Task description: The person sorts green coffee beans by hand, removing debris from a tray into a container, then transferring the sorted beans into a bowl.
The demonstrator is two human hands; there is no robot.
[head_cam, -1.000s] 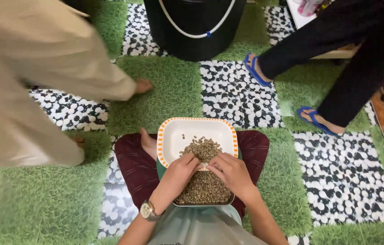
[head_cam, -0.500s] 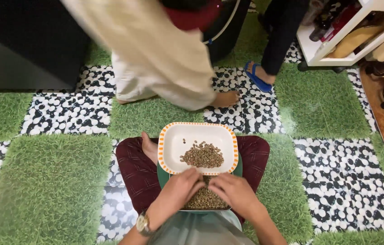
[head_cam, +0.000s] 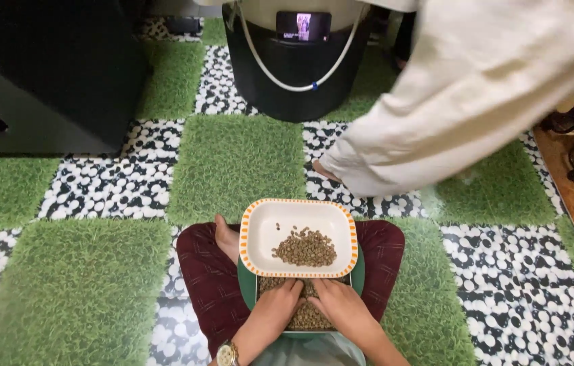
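Hands, left hand [head_cam: 279, 303] and right hand [head_cam: 336, 306], loosely curled, sift beans [head_cam: 307, 316] below plate rim [head_cam: 298, 274].

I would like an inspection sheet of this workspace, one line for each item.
Surface: floor mat of grass and pebble squares.
Job's things: white tray with orange rim holds a small pile of green beans; lower tray holds more.
Clutter: nothing seen.
Hands: left hand and right hand rest in the lower tray's beans.
Cables: white hose on black drum.
Surroundings: another person's cream trouser leg; black box.
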